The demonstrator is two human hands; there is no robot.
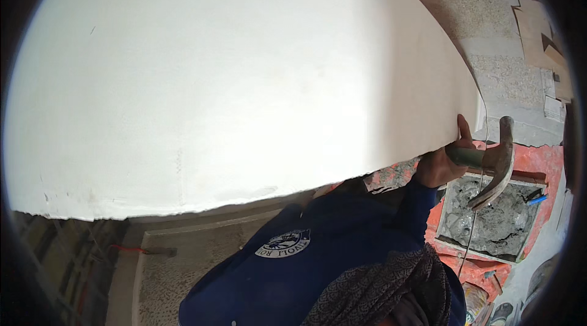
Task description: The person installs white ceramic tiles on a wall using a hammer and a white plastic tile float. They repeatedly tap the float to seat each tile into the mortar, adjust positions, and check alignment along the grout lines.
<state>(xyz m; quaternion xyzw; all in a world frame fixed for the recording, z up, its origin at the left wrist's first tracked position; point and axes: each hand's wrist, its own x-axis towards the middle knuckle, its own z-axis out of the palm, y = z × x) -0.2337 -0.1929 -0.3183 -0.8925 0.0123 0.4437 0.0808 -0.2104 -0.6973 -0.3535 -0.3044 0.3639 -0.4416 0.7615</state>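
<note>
A large white board [232,93] with a rough, chipped lower edge fills most of the head view. My right hand [438,168] is at its lower right corner, wrapped around the handle of a claw hammer [500,164], while one finger stretches up against the board's face. The hammer's metal head sticks out to the right, with its curved claw pointing down. My navy sleeve [413,203] runs up to this hand. My left hand does not show; the board covers the area above my left side.
To the right, a square of wet grey mortar [489,216] lies within a red-orange surround [544,158], with a blue-handled item [538,199] at its edge. A thin cord [469,237] hangs past the hammer. Cardboard pieces [538,35] lie at the upper right. A patterned scarf [373,286] hangs below.
</note>
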